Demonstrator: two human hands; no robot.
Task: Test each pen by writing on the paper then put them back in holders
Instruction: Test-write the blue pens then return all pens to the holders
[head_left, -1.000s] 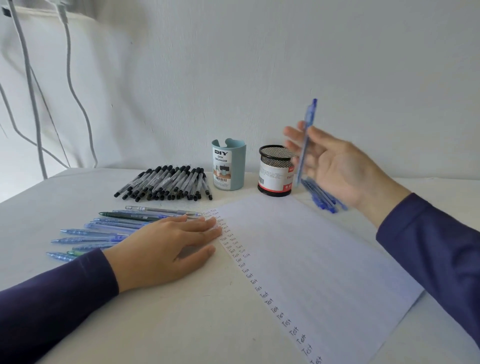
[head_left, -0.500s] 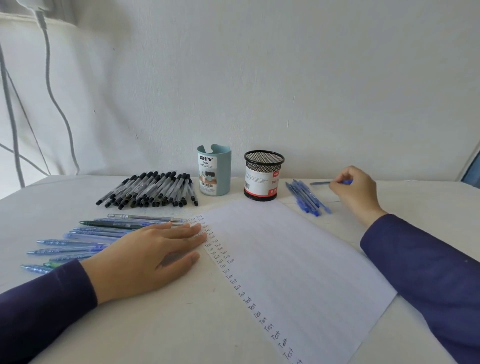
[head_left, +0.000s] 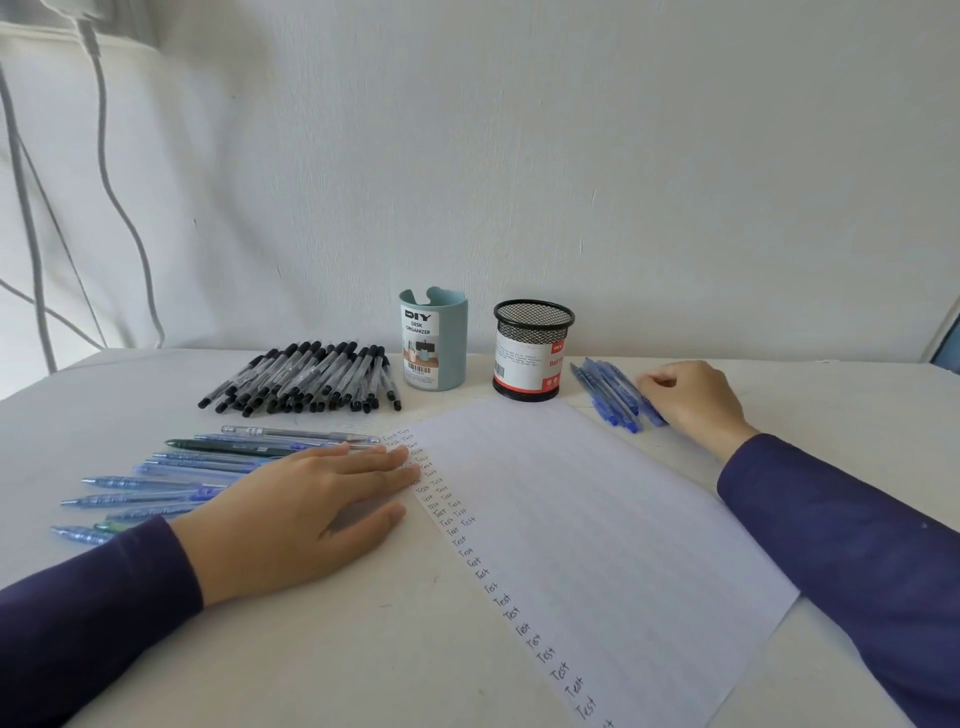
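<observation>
A lined sheet of paper (head_left: 597, 519) lies on the white table, with a column of handwritten "Test" words down its left edge. My left hand (head_left: 301, 509) rests flat and open, fingertips on the paper's left edge. My right hand (head_left: 696, 400) sits at the far right by a small pile of blue pens (head_left: 608, 389), fingers curled round a blue pen (head_left: 653, 413) lying at the pile's right side. Two holders stand at the back: a light blue organiser cup (head_left: 439, 358) and a black mesh cup (head_left: 530, 364).
A heap of black-capped pens (head_left: 306, 382) lies left of the blue cup. Several blue, green and clear pens (head_left: 171, 483) lie in a row left of my left hand. Cables (head_left: 104, 182) hang on the wall at the left. The wall runs close behind the holders.
My right hand brought a blue pen down from the air to the table behind the paper, then left onto the blue pen pile. My left hand has stayed put.
</observation>
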